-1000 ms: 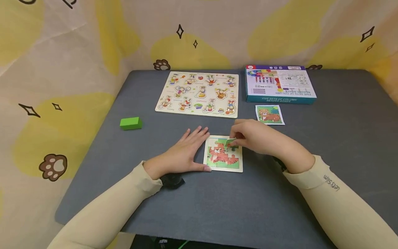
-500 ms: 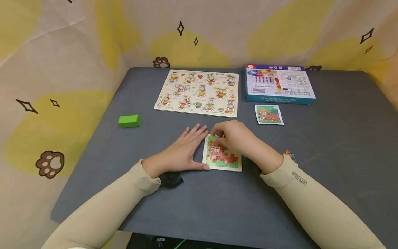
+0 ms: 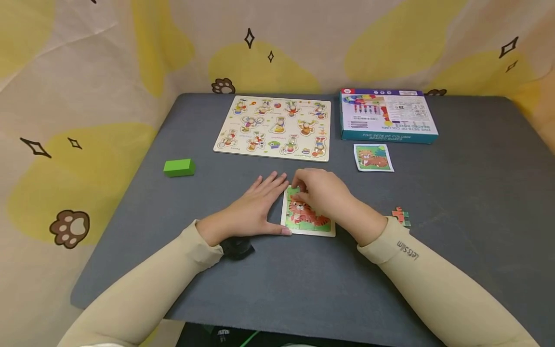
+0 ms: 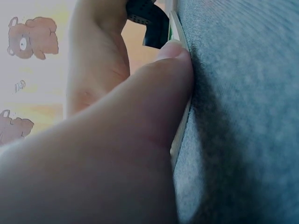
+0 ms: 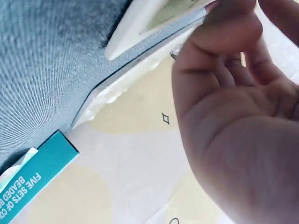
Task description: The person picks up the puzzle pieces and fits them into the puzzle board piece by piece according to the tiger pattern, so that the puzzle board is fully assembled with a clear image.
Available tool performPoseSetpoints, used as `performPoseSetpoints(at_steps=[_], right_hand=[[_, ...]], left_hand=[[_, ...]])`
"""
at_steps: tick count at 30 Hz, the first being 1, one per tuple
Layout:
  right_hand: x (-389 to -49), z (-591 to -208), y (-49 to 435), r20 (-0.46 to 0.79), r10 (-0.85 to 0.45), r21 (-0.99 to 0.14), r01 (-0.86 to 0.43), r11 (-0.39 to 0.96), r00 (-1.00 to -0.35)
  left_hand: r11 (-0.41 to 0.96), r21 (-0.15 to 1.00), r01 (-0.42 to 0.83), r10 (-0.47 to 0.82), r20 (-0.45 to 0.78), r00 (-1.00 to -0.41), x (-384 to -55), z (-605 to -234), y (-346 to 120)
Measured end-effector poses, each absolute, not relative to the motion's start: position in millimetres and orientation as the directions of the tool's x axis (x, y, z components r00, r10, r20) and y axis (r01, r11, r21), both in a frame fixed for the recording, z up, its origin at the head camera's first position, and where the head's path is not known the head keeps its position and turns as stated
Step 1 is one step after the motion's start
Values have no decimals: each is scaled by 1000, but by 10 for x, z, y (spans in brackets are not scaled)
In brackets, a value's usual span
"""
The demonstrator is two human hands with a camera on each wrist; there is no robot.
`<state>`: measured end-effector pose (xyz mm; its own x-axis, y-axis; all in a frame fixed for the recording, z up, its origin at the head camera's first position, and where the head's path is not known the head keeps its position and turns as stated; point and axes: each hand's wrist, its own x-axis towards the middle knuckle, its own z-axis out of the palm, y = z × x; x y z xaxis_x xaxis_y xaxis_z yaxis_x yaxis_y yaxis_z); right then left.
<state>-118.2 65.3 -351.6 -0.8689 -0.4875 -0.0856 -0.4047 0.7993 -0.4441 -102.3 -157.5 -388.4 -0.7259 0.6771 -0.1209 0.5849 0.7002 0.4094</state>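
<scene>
A small jigsaw puzzle point(image 3: 306, 224) with a red-orange striped tiger on green lies in a pale wooden frame on the grey table. My left hand point(image 3: 249, 209) rests flat at its left side, fingers spread, thumb on the frame's lower left corner; the left wrist view shows that thumb point(image 4: 170, 70) against the frame's edge. Over the puzzle's upper part, my right hand point(image 3: 327, 195) pinches a puzzle piece at the upper left; its fingers mostly hide the piece. In the right wrist view the right hand point(image 5: 233, 102) has curled fingers beside the frame.
Loose puzzle pieces point(image 3: 401, 216) lie by the right sleeve. A tiger picture card point(image 3: 373, 158) lies in front of a teal and white box point(image 3: 388, 118). Behind the puzzle is a larger picture board point(image 3: 273, 127); a green block point(image 3: 179, 167) sits left.
My right hand has moved left with the puzzle piece, from the puzzle's upper right to its upper left. Loose pieces have come into sight by the right sleeve. The left hand stays put.
</scene>
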Motion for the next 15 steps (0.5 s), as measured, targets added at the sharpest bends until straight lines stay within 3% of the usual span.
performPoseSetpoints(at_steps=[5,15], right_hand=[[-1174,-3521,598,-87,-490,-359,-432,827,-867],[-1234,-3401,673,-40,-582,-366,-530,765,-812]], left_hand=[[702,413,581,673,-115,-731,-1025,-3878,-1627],[713,394,580,666,-122,-736,-1029,-3875,-1687]])
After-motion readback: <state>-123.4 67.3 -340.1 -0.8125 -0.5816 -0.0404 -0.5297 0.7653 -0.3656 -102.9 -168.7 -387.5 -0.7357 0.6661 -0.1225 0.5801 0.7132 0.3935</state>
